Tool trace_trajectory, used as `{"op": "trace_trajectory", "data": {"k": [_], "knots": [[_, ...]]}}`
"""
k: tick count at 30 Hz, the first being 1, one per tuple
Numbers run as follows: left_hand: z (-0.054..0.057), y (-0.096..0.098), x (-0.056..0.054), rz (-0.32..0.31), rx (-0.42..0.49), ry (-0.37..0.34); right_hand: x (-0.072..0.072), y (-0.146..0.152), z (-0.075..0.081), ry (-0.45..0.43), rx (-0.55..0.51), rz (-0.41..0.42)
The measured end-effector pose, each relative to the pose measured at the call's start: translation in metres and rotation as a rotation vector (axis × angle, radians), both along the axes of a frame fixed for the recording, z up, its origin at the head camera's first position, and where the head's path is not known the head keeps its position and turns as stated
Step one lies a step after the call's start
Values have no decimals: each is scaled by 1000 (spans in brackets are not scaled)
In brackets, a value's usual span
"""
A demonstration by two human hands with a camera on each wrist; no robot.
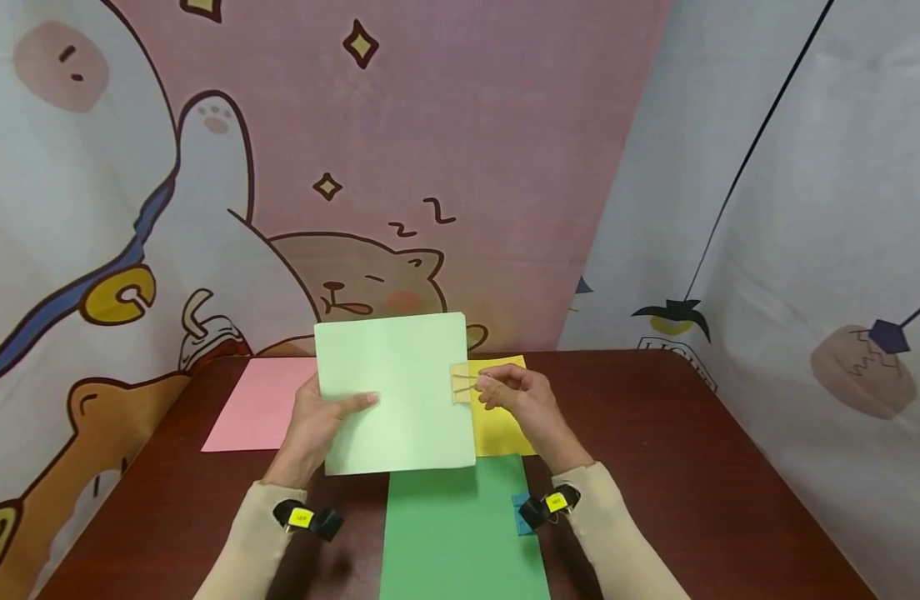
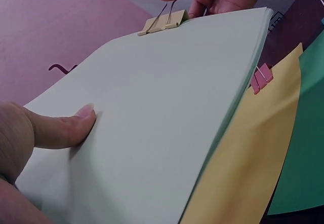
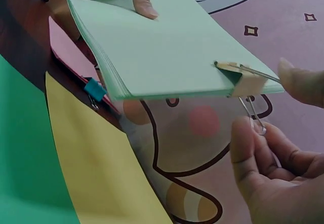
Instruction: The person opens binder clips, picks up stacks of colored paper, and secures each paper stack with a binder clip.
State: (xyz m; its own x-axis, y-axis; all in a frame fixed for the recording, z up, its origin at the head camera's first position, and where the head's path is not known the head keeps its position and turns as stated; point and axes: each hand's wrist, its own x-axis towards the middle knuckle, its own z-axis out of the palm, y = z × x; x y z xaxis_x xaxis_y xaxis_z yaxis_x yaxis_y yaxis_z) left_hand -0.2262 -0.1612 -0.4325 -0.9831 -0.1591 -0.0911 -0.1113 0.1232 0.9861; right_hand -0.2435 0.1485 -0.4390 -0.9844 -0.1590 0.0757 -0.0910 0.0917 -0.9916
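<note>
A stack of pale green paper (image 1: 400, 350) is held up off the table, tilted. My left hand (image 1: 310, 425) grips its left edge, the thumb flat on the top sheet and the other fingers hidden behind. On the right edge sits a cream binder clip (image 3: 249, 83), its mouth over the paper. With my right hand (image 1: 526, 408) I pinch the clip's wire handles, which stand apart: the thumb touches the upper one, and the fingers (image 3: 243, 143) are at the lower one.
Yellow paper (image 1: 497, 421) with a pink clip (image 2: 261, 78) lies behind the stack. Green paper (image 1: 460, 533) with a blue clip (image 1: 520, 515) lies in front. Pink paper (image 1: 257, 404), left, bears a teal clip (image 3: 94, 89). A printed curtain (image 1: 505, 167) hangs behind the table.
</note>
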Motion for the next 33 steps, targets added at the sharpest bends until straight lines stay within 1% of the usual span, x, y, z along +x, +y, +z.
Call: {"op": "trace_trajectory", "data": {"k": [3,9,14,19,24,27,33], "knots": [[-1,0,-1,-1,-9,1,1,1,1,-26,14,24],[-2,-3,-2,-20,-35,-12,1,0,3,-90,-11,34],[-4,-11,-1,-31,-62,-29,2,-7,1,-105,34,37],[-5,-17,-1,-45,-67,-74,6,-9,0,-125,82,29],[-4,-24,3,-46,-79,-115,10,-14,2,-125,112,47],[-4,-30,6,-49,-94,-125,13,-19,2,-121,139,57],[-4,-47,10,-62,-142,-161,19,-31,2,-100,167,117]]}}
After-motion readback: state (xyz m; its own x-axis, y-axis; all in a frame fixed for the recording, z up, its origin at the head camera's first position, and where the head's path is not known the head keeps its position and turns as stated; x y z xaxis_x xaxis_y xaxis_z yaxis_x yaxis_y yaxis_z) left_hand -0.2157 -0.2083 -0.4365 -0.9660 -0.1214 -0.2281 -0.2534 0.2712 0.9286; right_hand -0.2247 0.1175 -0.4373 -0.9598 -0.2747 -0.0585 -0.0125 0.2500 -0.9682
